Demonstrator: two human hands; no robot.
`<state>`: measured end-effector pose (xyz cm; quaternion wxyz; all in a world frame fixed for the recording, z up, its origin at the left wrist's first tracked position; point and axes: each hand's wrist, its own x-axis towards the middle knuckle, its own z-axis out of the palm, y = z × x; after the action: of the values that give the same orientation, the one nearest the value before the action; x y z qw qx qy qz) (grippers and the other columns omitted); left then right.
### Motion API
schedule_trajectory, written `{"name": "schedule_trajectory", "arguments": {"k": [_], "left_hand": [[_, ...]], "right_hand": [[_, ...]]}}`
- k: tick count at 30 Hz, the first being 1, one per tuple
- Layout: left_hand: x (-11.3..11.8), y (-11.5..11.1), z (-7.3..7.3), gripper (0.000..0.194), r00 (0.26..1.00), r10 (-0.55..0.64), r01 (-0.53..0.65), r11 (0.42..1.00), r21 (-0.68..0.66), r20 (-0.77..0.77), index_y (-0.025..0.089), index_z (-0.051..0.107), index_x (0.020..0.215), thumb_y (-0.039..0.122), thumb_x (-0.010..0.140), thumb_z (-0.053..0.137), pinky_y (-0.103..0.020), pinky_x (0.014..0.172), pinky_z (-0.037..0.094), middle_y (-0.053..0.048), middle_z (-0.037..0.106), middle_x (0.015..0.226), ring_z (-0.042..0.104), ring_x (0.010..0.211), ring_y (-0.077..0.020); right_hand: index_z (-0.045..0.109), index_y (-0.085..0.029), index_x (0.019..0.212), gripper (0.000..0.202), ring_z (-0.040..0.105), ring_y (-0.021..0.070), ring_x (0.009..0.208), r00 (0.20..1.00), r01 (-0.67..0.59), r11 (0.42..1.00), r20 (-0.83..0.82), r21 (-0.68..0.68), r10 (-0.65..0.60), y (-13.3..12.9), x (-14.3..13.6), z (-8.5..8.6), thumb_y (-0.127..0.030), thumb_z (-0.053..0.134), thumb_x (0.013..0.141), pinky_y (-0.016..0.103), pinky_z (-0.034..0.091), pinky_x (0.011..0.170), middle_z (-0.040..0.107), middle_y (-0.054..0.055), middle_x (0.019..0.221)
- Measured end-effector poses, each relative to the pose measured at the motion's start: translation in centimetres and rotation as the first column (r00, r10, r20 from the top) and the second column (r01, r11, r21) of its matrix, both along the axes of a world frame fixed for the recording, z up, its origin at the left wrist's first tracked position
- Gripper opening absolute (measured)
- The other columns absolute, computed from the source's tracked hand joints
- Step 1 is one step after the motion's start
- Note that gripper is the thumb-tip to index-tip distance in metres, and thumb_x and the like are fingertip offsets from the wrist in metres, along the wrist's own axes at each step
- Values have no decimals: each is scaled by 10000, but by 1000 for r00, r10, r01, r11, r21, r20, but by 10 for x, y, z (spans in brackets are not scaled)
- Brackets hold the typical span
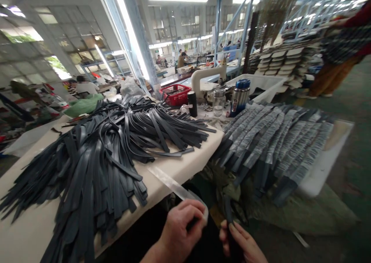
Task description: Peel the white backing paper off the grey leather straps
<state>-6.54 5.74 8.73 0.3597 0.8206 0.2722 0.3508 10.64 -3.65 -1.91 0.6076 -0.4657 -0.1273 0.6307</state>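
A red basket (176, 94), contents unclear. 2 hands: left hand (181, 226) fingers pinch clear sleeve (174, 185); right hand (242, 243) fingers grip dark strap (228, 212).

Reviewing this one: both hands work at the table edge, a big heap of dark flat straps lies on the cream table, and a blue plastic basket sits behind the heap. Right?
Not quite: the head view shows the plastic basket is red, not blue. The rest holds: left hand and right hand at the table edge, dark flat straps heaped on the cream table.
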Motion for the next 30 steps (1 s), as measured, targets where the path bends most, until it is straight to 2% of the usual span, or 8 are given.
{"name": "schedule_trajectory", "arguments": {"k": [3,5,9,13,16,20,24,30], "left_hand": [[33,-34,-35,114,969,-226,231,972,-41,98,187,593,737,93,785,549,-236,746,534,-83,710,866,668,813,-159],[44,-46,-49,114,939,-317,324,945,-40,131,180,592,725,78,756,554,-231,727,534,-97,719,850,676,797,-167],[45,-49,-48,137,920,-371,387,912,-137,130,181,593,728,54,723,543,-228,715,509,-76,713,833,659,777,-159],[36,-32,-35,131,939,-343,325,899,-293,-9,185,630,820,131,819,510,-247,731,467,-49,686,854,615,771,-148],[33,-18,-34,175,962,-265,223,892,-394,-57,184,649,865,241,882,485,-255,727,440,-35,657,834,583,765,-151],[32,-5,-38,251,979,-189,114,813,-571,-74,167,618,810,358,893,478,-238,636,387,4,563,717,492,686,-137],[32,0,-42,267,979,-196,115,773,-623,-63,161,581,775,387,879,484,-233,615,355,23,490,687,433,661,-125],[31,10,-49,254,989,-138,73,749,-658,-48,169,541,742,395,852,504,-242,616,355,36,472,669,426,643,-124]], "right_hand": [[699,-170,838,348,552,123,586,993,25,997,-120,70,-17,-9,13,9,-488,776,721,219,450,533,638,11,716],[710,-165,835,295,560,126,659,989,49,994,-141,94,-35,-19,22,11,-437,777,743,212,469,607,638,8,740],[712,-143,906,283,557,118,665,995,36,991,-91,125,-25,-40,41,8,-413,711,820,196,449,609,649,21,749],[699,-141,955,333,554,117,562,1000,-1,989,-2,150,1,-50,55,8,-455,615,883,201,422,541,666,43,674],[705,-135,909,332,551,112,548,998,-14,989,67,150,3,-51,60,10,-458,641,862,208,419,529,696,72,762],[689,-151,874,336,572,125,567,992,-19,993,124,113,5,-48,56,10,-484,667,831,223,414,532,715,86,840],[667,-151,909,398,591,148,566,965,-180,976,214,126,150,-40,46,12,-541,610,851,243,398,594,684,44,621],[714,-121,905,477,590,133,547,851,-445,888,363,113,380,-28,34,22,-578,593,840,230,352,561,679,48,738]]}}
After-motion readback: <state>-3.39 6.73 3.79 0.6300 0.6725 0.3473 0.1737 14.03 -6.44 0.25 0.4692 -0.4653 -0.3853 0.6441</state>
